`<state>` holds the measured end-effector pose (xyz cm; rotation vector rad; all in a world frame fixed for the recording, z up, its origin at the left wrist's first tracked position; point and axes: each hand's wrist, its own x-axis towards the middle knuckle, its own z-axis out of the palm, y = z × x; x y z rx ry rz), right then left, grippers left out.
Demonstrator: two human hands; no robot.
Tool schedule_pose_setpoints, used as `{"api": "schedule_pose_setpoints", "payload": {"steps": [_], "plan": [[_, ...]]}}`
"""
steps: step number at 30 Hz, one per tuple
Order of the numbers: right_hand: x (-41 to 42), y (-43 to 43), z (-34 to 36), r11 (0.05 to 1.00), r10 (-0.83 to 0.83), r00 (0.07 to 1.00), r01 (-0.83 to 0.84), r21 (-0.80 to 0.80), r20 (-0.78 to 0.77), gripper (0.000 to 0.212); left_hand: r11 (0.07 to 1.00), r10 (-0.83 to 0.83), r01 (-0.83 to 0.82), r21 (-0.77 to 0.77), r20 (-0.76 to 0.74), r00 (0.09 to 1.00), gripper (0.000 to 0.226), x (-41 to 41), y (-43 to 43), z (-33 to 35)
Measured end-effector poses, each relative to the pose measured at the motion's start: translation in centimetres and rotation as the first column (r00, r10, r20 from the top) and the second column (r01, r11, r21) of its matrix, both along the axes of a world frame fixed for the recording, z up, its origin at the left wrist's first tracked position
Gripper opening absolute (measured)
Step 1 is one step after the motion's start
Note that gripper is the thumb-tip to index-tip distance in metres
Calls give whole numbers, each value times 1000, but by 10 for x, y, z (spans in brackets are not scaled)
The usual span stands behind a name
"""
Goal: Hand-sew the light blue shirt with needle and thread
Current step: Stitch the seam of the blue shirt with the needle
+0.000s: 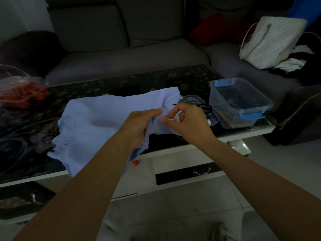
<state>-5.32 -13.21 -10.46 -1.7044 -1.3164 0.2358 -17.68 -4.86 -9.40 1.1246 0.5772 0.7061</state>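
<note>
The light blue shirt (97, 122) lies spread over the dark patterned coffee table (97, 84), its right part lifted off the top. My left hand (139, 126) grips a bunched fold of that raised cloth. Close beside it, my right hand (189, 119) pinches a thin needle (173, 119) between thumb and forefinger, its tip at the fabric by my left thumb. A short dark thread (174, 104) shows above my right fingers. Fine loose thread hangs below the cloth near the table edge.
A clear plastic box with blue clips (239, 103) stands at the table's right end. A smaller clear case (211, 119) and black scissors handles (205, 106) sit behind my right hand. A clear container of red items (20, 91) is far left. A grey sofa (121, 40) holds a bag (271, 42).
</note>
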Motion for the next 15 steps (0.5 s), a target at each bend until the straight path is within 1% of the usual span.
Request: {"api": "schedule_pose_setpoints", "payload": {"steps": [1,2,3,4,5,6,8,10,13,15], "plan": [[-1,1,0,1000,-25,999,25,1,21,24,999,1,-3,49,33,999,54,-4,-3,-6],[-1,2,-1,999,-47,998,47,2,44,23,999,40,-40,-2,56,998,50,-3,-4,-8],[0,4,-2,998,-70,996,70,6,61,22,998,64,-64,-11,-6,998,44,-1,-2,-6],[0,5,-3,996,-89,993,88,15,73,21,993,104,-96,69,-114,988,39,0,-3,-6],[1,5,-4,994,-104,992,102,32,78,19,994,108,-104,28,-151,983,37,0,0,-6],[1,6,-5,993,-110,991,107,50,78,17,993,115,-113,20,-183,976,34,0,3,-6],[1,7,-6,992,-102,992,95,81,76,13,992,127,-119,48,-243,962,32,0,5,-4],[1,8,-6,994,-49,996,41,99,76,9,993,119,-115,30,-273,955,36,0,6,-4],[0,6,-7,983,137,988,-145,115,77,9,994,112,-106,35,-263,958,37,0,9,-3],[-2,2,-5,967,227,972,-233,107,66,10,993,117,-107,54,-248,962,36,0,7,1]]}}
